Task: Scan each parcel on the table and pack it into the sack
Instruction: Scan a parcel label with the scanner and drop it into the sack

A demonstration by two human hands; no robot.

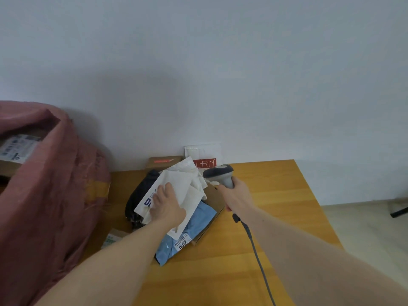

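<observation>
Head view: your left hand (166, 203) presses flat on the crinkly white parcel (176, 191) atop the pile in the middle of the table (276, 206). Your right hand (237, 195) grips the scanner (220, 175). Slippery bags could slide off. The soft pink sack (50, 184) waits left.
</observation>
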